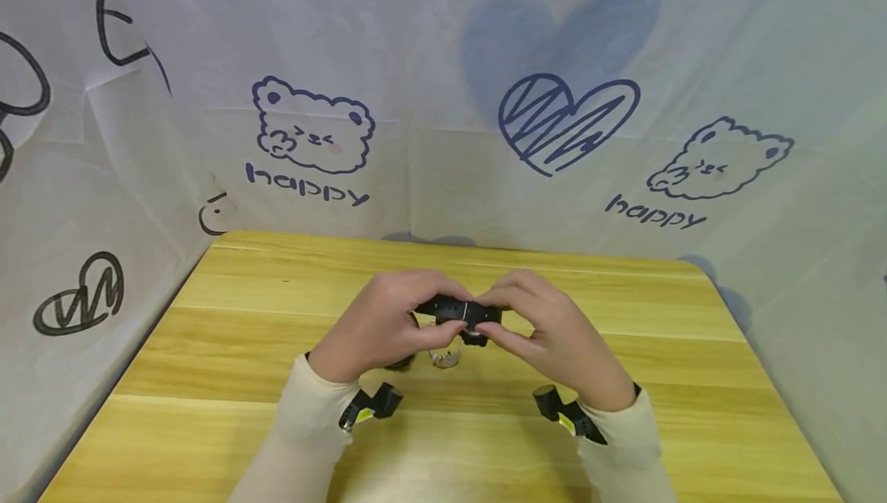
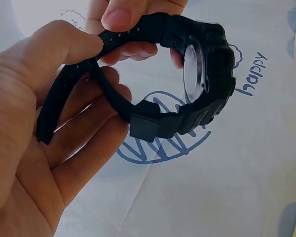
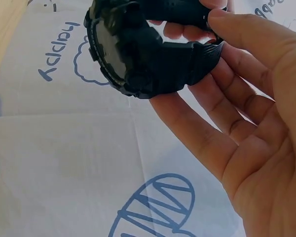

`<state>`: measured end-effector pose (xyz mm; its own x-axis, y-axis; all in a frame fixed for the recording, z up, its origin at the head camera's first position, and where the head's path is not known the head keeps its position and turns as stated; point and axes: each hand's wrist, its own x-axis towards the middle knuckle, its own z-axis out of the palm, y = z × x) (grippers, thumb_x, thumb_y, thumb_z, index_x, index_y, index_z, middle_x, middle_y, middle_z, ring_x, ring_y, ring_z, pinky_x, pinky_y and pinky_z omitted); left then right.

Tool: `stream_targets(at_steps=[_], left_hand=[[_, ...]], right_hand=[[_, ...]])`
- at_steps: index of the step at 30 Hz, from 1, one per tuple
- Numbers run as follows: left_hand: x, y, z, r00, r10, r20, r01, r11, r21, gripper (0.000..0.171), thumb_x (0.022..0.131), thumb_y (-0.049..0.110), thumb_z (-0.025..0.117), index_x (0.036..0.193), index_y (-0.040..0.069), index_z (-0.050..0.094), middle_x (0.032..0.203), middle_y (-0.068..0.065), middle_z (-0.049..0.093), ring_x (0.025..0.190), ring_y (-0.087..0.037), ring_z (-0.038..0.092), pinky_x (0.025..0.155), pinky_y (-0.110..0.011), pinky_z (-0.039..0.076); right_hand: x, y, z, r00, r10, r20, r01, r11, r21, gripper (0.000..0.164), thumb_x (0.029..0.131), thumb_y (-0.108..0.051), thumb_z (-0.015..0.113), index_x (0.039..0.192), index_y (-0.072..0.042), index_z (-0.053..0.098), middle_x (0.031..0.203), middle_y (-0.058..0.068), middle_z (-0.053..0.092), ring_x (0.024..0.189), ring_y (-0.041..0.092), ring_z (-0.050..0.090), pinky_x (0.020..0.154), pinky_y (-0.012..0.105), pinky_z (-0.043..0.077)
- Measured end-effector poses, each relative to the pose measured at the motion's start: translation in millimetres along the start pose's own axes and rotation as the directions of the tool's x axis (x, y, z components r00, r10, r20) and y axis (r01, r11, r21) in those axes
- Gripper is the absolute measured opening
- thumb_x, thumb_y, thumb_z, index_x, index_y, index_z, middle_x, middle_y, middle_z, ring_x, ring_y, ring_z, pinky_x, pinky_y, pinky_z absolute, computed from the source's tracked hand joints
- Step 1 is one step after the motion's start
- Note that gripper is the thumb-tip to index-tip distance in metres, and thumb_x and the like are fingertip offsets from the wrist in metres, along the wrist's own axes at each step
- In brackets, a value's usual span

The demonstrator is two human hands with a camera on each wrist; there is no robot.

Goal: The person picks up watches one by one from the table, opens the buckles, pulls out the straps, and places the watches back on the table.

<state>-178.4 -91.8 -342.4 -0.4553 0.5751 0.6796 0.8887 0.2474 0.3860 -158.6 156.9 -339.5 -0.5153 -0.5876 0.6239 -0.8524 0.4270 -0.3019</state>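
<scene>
A black wristwatch [image 1: 449, 308] with a chunky case is held up in front of me, its strap bent into a loop. My left hand [image 1: 388, 326] pinches the strap near the buckle between thumb and fingers. From the other side, my right hand [image 1: 554, 333] grips the strap close by, thumb against it. In the left wrist view the strap's loose end [image 2: 54, 113] hangs down past the left fingers, and a square keeper [image 2: 144, 121] sits lower on the loop. The right wrist view shows the watch case [image 3: 116, 49] facing left; the buckle is mostly hidden by fingers.
Below the hands on the wooden table [image 1: 229, 410] lies a silver-toned watch [image 1: 446, 358], partly covered. Beside it is a dark object [image 1: 403, 363], mostly hidden behind the left hand. A printed white cloth [image 1: 430, 179] hangs behind the table's far edge.
</scene>
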Motion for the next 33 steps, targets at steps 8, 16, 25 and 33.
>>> stream_targets(at_steps=[8, 16, 25, 33], left_hand=[[-0.1, 0.6, 0.7, 1.000, -0.002, -0.008, 0.002, 1.000, 0.015, 0.021, 0.088, 0.012, 0.081, 0.108, 0.009, 0.075, 0.101, 0.000, 0.076, 0.086, -0.007, 0.070, 0.077, -0.020, 0.058], [-1.7, -2.2, 1.5, 0.999, -0.036, 0.006, 0.036, 0.998, 0.055, 0.023, 0.087, 0.014, 0.084, 0.107, 0.009, 0.073, 0.100, 0.000, 0.075, 0.085, -0.007, 0.071, 0.076, -0.019, 0.058], [-4.4, -5.4, -3.5, 0.998, -0.064, -0.006, 0.064, 0.997, 0.033, 0.024, 0.088, 0.012, 0.083, 0.110, 0.008, 0.075, 0.105, 0.000, 0.077, 0.094, -0.011, 0.072, 0.082, -0.027, 0.059], [-1.5, -1.7, -2.9, 1.000, -0.029, -0.002, 0.029, 0.999, 0.046, 0.025, 0.087, 0.015, 0.085, 0.110, 0.008, 0.075, 0.105, -0.001, 0.077, 0.094, -0.011, 0.072, 0.084, -0.025, 0.058]], right_hand=[[0, 1, -2, 0.999, 0.027, 0.029, -0.028, 0.999, 0.035, 0.030, 0.102, -0.036, 0.064, 0.113, -0.009, 0.072, 0.109, 0.000, 0.066, 0.100, 0.012, 0.065, 0.087, 0.023, 0.054], [-2, 6, -4, 0.998, 0.028, 0.057, -0.026, 0.999, -0.030, 0.022, 0.098, -0.027, 0.072, 0.113, -0.010, 0.072, 0.111, 0.001, 0.066, 0.100, 0.015, 0.063, 0.084, 0.030, 0.056], [-1, 8, -3, 0.998, 0.046, 0.034, -0.043, 0.996, -0.082, 0.027, 0.093, -0.020, 0.080, 0.117, -0.009, 0.073, 0.112, 0.002, 0.068, 0.102, 0.016, 0.067, 0.086, 0.034, 0.058], [1, 5, 5, 1.000, 0.009, 0.025, -0.007, 0.997, -0.076, 0.029, 0.103, -0.031, 0.066, 0.122, -0.010, 0.071, 0.114, 0.003, 0.072, 0.102, 0.017, 0.069, 0.084, 0.035, 0.060]])
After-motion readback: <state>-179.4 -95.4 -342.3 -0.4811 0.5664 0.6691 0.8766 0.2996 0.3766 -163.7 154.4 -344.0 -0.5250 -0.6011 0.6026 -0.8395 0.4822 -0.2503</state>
